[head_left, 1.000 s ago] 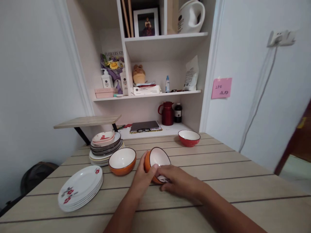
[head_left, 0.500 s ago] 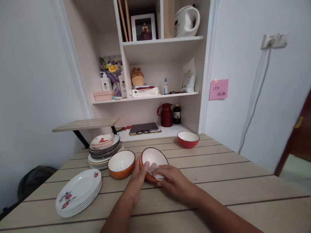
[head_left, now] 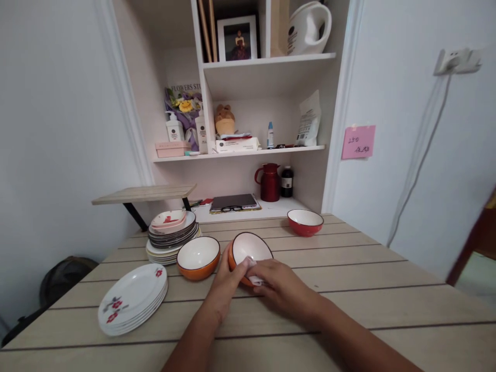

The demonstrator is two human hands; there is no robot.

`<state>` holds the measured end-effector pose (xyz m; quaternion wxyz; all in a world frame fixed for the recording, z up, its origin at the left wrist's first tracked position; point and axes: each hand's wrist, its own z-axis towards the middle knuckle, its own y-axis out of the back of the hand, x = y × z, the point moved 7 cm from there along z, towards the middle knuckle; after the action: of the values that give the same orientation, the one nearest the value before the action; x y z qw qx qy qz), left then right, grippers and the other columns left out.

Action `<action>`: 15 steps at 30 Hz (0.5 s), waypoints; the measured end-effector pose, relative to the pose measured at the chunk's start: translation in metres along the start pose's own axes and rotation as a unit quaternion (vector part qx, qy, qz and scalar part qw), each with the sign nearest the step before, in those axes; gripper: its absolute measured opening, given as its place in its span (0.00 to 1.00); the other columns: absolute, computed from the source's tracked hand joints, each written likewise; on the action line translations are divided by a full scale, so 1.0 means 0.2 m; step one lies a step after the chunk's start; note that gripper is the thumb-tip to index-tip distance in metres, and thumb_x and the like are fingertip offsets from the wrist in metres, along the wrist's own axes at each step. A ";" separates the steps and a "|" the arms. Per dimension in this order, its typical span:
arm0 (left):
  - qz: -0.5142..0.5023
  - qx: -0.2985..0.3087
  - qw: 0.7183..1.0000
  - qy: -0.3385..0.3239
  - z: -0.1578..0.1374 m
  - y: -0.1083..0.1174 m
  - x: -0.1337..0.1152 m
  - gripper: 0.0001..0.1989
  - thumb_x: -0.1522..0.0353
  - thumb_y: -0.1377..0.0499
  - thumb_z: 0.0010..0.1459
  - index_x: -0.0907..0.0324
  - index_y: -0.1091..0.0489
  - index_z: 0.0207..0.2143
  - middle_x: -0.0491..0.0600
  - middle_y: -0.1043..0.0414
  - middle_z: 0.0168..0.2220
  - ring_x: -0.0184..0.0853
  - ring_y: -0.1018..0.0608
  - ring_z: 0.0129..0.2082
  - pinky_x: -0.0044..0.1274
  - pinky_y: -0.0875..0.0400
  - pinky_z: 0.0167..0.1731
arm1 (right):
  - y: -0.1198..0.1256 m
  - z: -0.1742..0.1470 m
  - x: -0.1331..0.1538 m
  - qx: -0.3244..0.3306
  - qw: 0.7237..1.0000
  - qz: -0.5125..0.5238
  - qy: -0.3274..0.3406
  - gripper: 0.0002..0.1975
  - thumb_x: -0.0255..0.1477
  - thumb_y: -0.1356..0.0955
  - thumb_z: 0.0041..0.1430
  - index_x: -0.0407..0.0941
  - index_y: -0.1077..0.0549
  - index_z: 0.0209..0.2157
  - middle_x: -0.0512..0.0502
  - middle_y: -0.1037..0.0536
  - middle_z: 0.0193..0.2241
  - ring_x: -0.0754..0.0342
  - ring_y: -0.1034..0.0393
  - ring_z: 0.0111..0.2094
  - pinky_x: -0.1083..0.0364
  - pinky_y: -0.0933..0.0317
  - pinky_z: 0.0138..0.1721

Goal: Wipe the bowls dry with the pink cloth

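An orange bowl with a white inside (head_left: 248, 246) is tilted toward me on the wooden table (head_left: 349, 289). My left hand (head_left: 228, 281) grips its near left rim. My right hand (head_left: 282, 287) pinches a small white cloth (head_left: 252, 273) against the bowl's near rim. A second orange bowl (head_left: 197, 257) stands upright just left of it.
A stack of white flowered plates (head_left: 134, 299) lies at the front left, a taller mixed plate stack (head_left: 170, 235) behind it. A red bowl (head_left: 305, 221) sits at the table's far edge. Shelves with a red jug (head_left: 268, 182), bottles and a tablet stand behind.
The bowl has stayed tilted in my left hand while my right hand shifted the cloth along its near rim. The camera swayed slightly.
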<state>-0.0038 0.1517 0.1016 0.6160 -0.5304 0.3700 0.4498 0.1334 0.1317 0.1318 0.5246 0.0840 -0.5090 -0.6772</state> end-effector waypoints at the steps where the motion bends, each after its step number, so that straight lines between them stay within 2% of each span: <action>1: 0.005 0.011 1.000 -0.001 0.00 0.00 0.01 0.40 0.61 0.26 0.52 0.51 0.35 0.65 0.54 0.28 0.62 0.47 0.28 0.63 0.34 0.36 0.62 | 0.01 0.00 -0.01 0.018 1.000 -0.022 0.004 0.10 0.23 0.31 0.61 0.49 0.25 0.43 0.46 0.18 0.42 0.48 0.27 0.45 0.49 0.37 0.50; 5: 0.016 0.038 0.999 0.012 0.01 -0.01 0.04 0.41 0.62 0.26 0.51 0.52 0.35 0.66 0.54 0.30 0.64 0.48 0.29 0.64 0.33 0.36 0.63 | 0.04 -0.03 -0.07 0.057 0.994 -0.087 0.035 0.17 0.17 0.31 0.54 0.50 0.23 0.42 0.48 0.19 0.43 0.47 0.28 0.46 0.48 0.39 0.52; 9: -0.023 0.041 0.999 0.020 0.02 -0.01 0.04 0.40 0.59 0.27 0.53 0.52 0.36 0.66 0.54 0.32 0.65 0.48 0.31 0.66 0.34 0.38 0.64 | 0.03 -0.03 -0.05 0.041 0.989 -0.131 0.053 0.13 0.19 0.32 0.59 0.49 0.23 0.42 0.46 0.19 0.39 0.47 0.28 0.42 0.48 0.39 0.49; 12: -0.057 0.054 0.997 0.010 0.03 -0.01 0.02 0.39 0.54 0.30 0.57 0.51 0.37 0.67 0.55 0.33 0.66 0.46 0.33 0.67 0.34 0.42 0.66 | 0.02 -0.01 -0.01 0.001 0.995 -0.099 0.026 0.11 0.21 0.31 0.60 0.48 0.24 0.43 0.46 0.19 0.38 0.48 0.28 0.40 0.50 0.38 0.46; 15: -0.065 0.066 0.996 -0.001 0.03 -0.01 0.03 0.40 0.47 0.33 0.57 0.52 0.36 0.67 0.55 0.31 0.64 0.45 0.34 0.68 0.33 0.44 0.67 | 0.01 0.01 0.00 -0.020 1.000 -0.017 -0.011 0.07 0.23 0.31 0.61 0.48 0.24 0.40 0.48 0.18 0.38 0.49 0.27 0.40 0.51 0.38 0.46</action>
<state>-0.0003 0.1586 0.0982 0.6780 -0.5112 0.3627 0.3841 0.1325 0.1322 0.1340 0.5085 0.0746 -0.4997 -0.6973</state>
